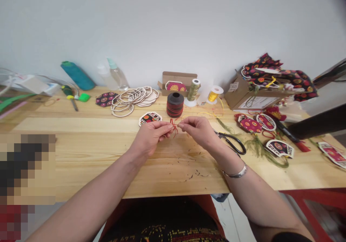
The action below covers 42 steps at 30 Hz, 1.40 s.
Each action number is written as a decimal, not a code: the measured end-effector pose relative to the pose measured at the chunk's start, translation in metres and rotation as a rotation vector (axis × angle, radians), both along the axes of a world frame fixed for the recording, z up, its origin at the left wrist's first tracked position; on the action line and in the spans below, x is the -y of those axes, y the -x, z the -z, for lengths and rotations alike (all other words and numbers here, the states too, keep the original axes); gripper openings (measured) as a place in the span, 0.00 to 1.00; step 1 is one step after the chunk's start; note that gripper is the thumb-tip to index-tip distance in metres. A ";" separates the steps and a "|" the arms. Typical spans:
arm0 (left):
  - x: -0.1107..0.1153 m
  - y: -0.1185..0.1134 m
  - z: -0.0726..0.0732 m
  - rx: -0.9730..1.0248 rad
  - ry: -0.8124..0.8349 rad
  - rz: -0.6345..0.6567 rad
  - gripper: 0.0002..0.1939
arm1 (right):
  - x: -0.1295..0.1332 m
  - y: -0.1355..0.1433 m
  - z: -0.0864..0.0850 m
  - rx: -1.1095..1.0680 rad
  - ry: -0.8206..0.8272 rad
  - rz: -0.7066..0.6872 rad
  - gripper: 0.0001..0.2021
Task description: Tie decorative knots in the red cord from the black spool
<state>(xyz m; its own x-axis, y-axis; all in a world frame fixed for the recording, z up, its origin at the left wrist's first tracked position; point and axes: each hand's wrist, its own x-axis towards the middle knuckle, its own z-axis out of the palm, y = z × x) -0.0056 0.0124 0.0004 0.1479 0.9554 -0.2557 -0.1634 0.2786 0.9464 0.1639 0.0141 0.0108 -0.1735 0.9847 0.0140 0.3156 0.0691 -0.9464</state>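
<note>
Above the middle of the table, my left hand (152,135) pinches a small bunch of red cord (174,124) whose loops and ends stick out past the fingertips. Close beside it, the thumb and forefinger of my right hand (197,128) are pressed together on a thin yellow thread (200,113), which trails back toward a yellow spool (214,94). Just behind the hands stands a dark cone wound with red cord (175,107). An octagonal patterned ornament (150,118) lies behind my left hand. Black-handled scissors (234,143) are partly covered by my right forearm.
Wooden frames (135,99), a teal thread cone (77,75) and a screwdriver (70,98) lie at the back left. A green thread spool (193,90) stands at the back. On the right are a full cardboard box (238,92) and tasselled ornaments (279,149). Dark scraps (197,173) dot the front.
</note>
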 end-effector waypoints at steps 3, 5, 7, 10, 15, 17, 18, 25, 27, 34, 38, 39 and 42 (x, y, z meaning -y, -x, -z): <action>0.000 0.001 0.001 -0.017 -0.003 -0.018 0.08 | 0.002 0.000 0.001 0.031 -0.071 0.047 0.08; 0.000 0.000 0.000 -0.039 -0.013 -0.037 0.08 | 0.005 0.002 0.001 0.053 -0.132 0.070 0.07; 0.000 -0.001 -0.002 -0.058 -0.015 -0.063 0.08 | 0.008 0.004 0.001 0.101 -0.213 0.093 0.06; 0.000 -0.002 -0.003 -0.055 -0.009 -0.096 0.09 | 0.014 0.009 0.002 0.223 -0.372 0.111 0.06; 0.001 -0.002 -0.002 -0.001 0.006 -0.113 0.09 | 0.022 0.017 0.008 0.468 -0.666 0.070 0.10; 0.001 -0.002 -0.001 0.018 0.018 -0.111 0.09 | 0.023 0.018 0.011 0.585 -0.756 0.056 0.11; 0.001 -0.002 -0.001 0.024 0.028 -0.110 0.09 | 0.023 0.018 0.013 0.644 -0.796 0.048 0.12; -0.001 -0.003 0.001 0.106 0.080 -0.096 0.10 | 0.025 0.019 0.013 0.969 -1.052 -0.049 0.10; -0.001 -0.003 0.003 0.141 0.098 -0.078 0.10 | 0.027 0.020 0.012 1.020 -1.075 -0.064 0.11; 0.000 -0.003 0.004 0.191 0.136 -0.035 0.09 | 0.031 0.022 0.012 1.001 -1.055 -0.153 0.12; -0.001 -0.002 0.002 0.172 0.113 -0.056 0.09 | 0.025 0.019 0.010 0.562 -0.886 -0.049 0.09; -0.001 -0.002 0.002 0.166 0.108 -0.055 0.09 | 0.022 0.018 0.010 0.414 -0.771 0.020 0.09; 0.000 -0.003 0.000 0.140 0.098 -0.042 0.10 | 0.012 0.015 0.008 0.017 -0.285 0.117 0.09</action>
<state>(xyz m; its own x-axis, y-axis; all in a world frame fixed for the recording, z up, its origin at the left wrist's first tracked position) -0.0027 0.0123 0.0005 0.1494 0.9330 -0.3275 -0.3050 0.3585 0.8823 0.1485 0.0019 0.0026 -0.0618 0.9549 0.2905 0.3530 0.2932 -0.8885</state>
